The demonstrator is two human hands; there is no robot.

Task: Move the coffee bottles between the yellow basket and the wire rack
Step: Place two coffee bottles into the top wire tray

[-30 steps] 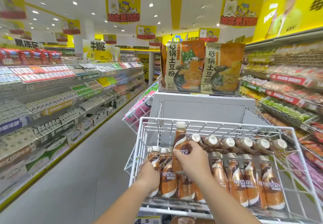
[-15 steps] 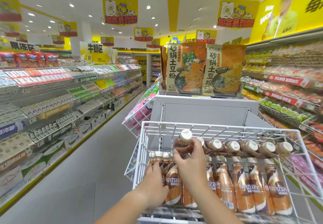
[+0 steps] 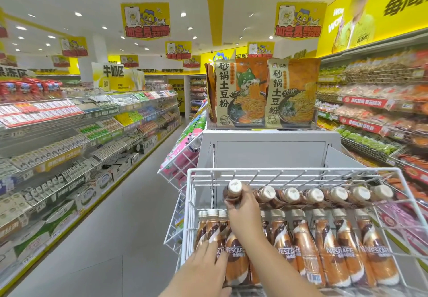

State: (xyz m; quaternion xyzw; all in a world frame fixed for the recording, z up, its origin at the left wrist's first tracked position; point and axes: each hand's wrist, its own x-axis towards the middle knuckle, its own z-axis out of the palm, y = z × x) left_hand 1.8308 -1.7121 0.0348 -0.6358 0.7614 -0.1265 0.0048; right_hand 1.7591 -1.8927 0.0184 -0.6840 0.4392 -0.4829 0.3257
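Right hand (image 3: 243, 208) grips a bottle (image 3: 233, 190) at the rack's (image 3: 289, 171) ten o'clock; left hand (image 3: 206, 266) seemingly presses standing bottles (image 3: 308, 250); jostling could topple them.

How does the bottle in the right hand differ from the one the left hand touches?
The held bottle is tilted, cap toward the camera, label hidden; the front-row bottle stands upright, label readable. The right hand grips the held bottle; the left hand only touches the front-row bottle. Both are brown coffee bottles.
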